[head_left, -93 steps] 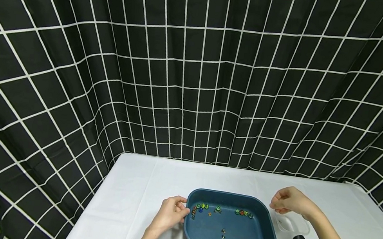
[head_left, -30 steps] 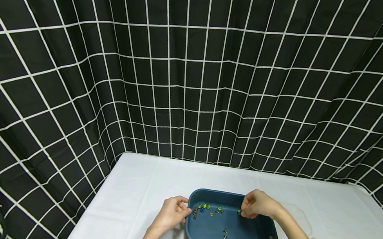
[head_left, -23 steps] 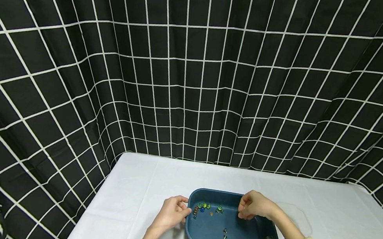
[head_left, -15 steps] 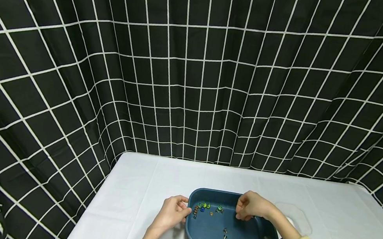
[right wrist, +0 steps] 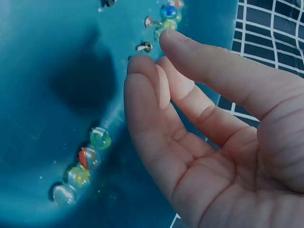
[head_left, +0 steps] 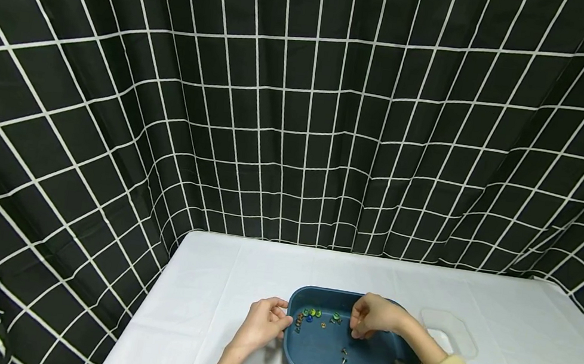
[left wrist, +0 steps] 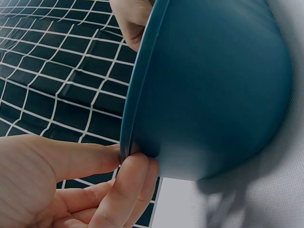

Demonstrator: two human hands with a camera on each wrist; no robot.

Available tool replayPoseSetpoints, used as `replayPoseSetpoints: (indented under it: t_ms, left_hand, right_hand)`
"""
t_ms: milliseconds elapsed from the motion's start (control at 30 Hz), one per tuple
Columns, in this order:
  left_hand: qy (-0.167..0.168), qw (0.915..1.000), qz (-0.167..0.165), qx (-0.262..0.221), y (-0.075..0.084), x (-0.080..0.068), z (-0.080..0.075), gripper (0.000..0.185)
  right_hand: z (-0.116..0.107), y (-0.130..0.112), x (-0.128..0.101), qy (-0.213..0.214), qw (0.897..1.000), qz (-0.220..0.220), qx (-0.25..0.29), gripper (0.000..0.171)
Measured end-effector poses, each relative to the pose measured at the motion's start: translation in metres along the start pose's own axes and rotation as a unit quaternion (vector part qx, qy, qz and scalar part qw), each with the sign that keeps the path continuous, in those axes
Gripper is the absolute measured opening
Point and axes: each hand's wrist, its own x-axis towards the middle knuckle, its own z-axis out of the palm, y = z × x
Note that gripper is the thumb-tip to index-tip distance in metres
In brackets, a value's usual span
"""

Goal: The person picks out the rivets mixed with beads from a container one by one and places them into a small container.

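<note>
pinches rim of blue tub (head_left: pixel 315 362) with left hand (head_left: pixel 261 324): thumb on inner side, bent fingers against outer wall just under the edge. holds right hand (head_left: pixel 375 316) inside tub, above the floor. curves right fingers loosely, with a plain gap between thumb tip and fingertips in right wrist view; nothing seen in grip there. near right fingertips in that view: small screw (right wrist: pixel 144 46) lying on tub floor.

inside tub, left end: group of green and yellow marbles (head_left: pixel 312 312), blue marble (head_left: pixel 309 319) right by them, line of brownish pieces (head_left: pixel 299 321) along left wall, too small to tell what. farther right: lone orange piece (head_left: pixel 323 325), then green marble (head_left: pixel 336 316) with screws beside it. mid-tub, toward near side: two more screws (head_left: pixel 344 361). in right wrist view, also row of four marbles (right wrist: pixel 90 156), hidden by hand in head view.

outside, right of tub: clear container (head_left: pixel 463 339) on white tablecloth (head_left: pixel 238 272), partly hidden by right arm.
</note>
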Motion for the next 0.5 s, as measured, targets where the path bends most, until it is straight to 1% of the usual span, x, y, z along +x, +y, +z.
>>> replayPoseSetpoints:
  t_ms: [300, 500]
  left_hand:
    - [-0.001, 1.0, -0.003, -0.005, 0.0003, -0.0001, -0.0002, 0.03]
    - [0.0, 0.9999, -0.011, -0.006, 0.0006, -0.0006, 0.0001, 0.03]
  right_hand:
    - [0.0037, 0.0034, 0.0075, -0.044, 0.999, -0.013, 0.016, 0.009]
    - [0.0047, 0.005, 0.0103, -0.06, 0.998, -0.025, 0.014, 0.01]
